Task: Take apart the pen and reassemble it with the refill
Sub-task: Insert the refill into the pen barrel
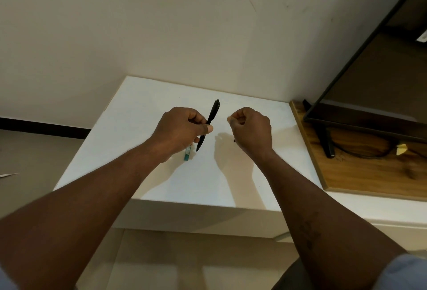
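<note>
The left hand (pixel 180 130) pinches the pen (pixel 213 111) at mid-length, its long axis running near to far, just left of the right hand (pixel 250 127), whose curled fingers may hide something.

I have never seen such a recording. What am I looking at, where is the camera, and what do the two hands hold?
No machine here: a person works with two bare hands. The single picture comes from a camera worn on the head, looking forward and down, so both arms reach in from below. The left hand grips a black pen, slanted above a white table. The right hand is curled, apart from the pen; whether it holds something I cannot tell. A small teal thing lies on the table near the left hand. At the right, a dark screen stands on a wooden board.
</note>
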A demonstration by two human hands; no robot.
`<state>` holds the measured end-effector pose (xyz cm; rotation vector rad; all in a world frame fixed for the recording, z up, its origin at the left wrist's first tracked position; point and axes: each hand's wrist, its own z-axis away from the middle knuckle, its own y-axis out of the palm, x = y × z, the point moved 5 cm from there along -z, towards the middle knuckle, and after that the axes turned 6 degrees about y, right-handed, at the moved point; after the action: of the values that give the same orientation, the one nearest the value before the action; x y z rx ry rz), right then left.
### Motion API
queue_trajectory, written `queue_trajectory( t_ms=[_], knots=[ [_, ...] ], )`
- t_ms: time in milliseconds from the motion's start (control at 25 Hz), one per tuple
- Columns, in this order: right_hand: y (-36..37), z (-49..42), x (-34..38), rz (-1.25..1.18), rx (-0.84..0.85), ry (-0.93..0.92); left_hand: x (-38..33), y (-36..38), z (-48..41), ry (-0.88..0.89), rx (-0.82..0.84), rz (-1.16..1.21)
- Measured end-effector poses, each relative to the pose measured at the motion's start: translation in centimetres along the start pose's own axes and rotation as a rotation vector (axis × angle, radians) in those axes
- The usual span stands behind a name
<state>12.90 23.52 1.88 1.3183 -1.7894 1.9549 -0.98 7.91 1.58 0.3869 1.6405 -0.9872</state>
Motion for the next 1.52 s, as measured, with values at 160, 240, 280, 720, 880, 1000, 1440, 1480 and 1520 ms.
queue_trajectory(
  t_ms=[160, 240, 280, 720, 880, 1000, 1440, 1480, 1520],
  knots=[
    [-1.1, 0.6, 1.1, -0.144, -0.019, 0.014, -0.4, -0.3, 0.4, -0.003, -0.026, -0.066],
    [-1.5, 0.8, 1.6, -0.175, -0.021, 0.006, -0.7, -0.4, 0.6, -0.003, -0.038, -0.088],
    [-1.7, 1.0, 1.8, -0.182, -0.024, -0.002, -0.9, -0.5, 0.7, 0.000, -0.043, -0.102],
    [-3.2, 2.2, 3.3, -0.460, -0.032, 0.095, -2.0, -0.3, 1.3, 0.020, -0.055, -0.178],
    [-3.3, 2.9, 3.6, -0.647, -0.071, 0.186, -2.0, -0.3, 1.3, 0.026, -0.043, -0.186],
    [-3.6, 3.4, 3.9, -0.798, -0.119, 0.243, -1.8, -0.4, 1.4, 0.018, -0.048, -0.184],
    [-2.9, 3.5, 4.6, -0.658, -0.022, 0.192, -1.4, -0.6, 1.4, 0.029, -0.041, -0.178],
    [-2.7, 3.5, 4.7, -0.640, 0.001, 0.185, -1.4, -0.7, 1.5, 0.030, -0.040, -0.172],
    [-2.6, 3.4, 4.8, -0.624, 0.031, 0.182, -1.4, -0.8, 1.5, 0.032, -0.040, -0.165]
  ],
)
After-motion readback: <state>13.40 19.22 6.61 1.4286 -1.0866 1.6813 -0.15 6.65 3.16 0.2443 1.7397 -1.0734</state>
